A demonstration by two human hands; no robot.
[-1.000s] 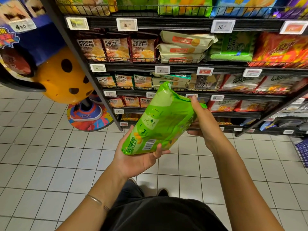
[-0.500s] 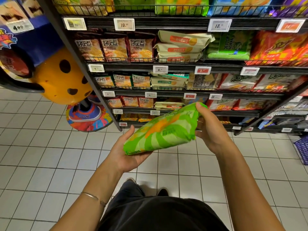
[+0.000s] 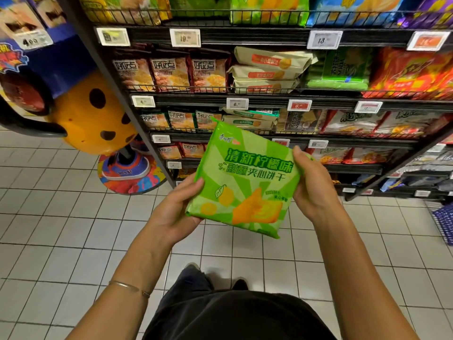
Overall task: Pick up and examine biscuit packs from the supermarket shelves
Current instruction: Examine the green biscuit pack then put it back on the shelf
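A green biscuit pack (image 3: pixel 247 182) with green lettering and a picture of orange sandwich biscuits faces me, held between both hands in front of the shelves. My left hand (image 3: pixel 175 212) grips its lower left edge, thumb on the front and fingers behind. On the opposite side my right hand (image 3: pixel 312 186) grips the right edge, its thumb on the upper right corner. Behind the pack stand black wire shelves (image 3: pixel 264 99) stocked with biscuit packs and price tags.
A large orange spotted display figure (image 3: pixel 90 114) on a colourful round base (image 3: pixel 130 175) stands left of the shelf unit. White tiled floor (image 3: pixel 61 229) lies below. A blue basket or crate edge (image 3: pixel 443 222) shows at far right.
The pack has been turned over between my hands, from its back with the barcode, through edge-on, to its printed front facing me. Both hands shifted their grip to its side edges.
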